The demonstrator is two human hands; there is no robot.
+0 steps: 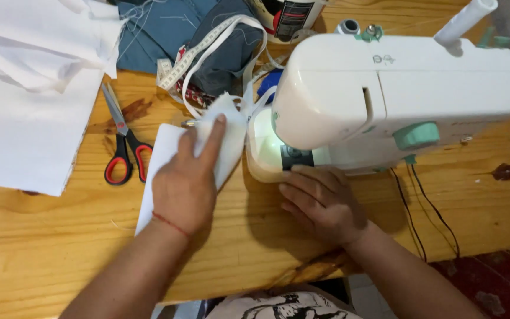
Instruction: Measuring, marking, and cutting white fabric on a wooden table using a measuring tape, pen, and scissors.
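The left hand [185, 177] presses flat on a white fabric piece [222, 139] left of the white-and-mint sewing machine [385, 88], at its needle end; the right hand [320, 201] rests open beneath it, holding nothing. Stitching looks barely begun.

The scene is evenly and brightly lit. A small lamp glow is seen under the head of the sewing machine [385, 94], where the white base is nearly washed out. Soft shadows are cast on the worktop [60, 248] below the machine. Slight softness is noticed throughout; edges are mildly bowed.
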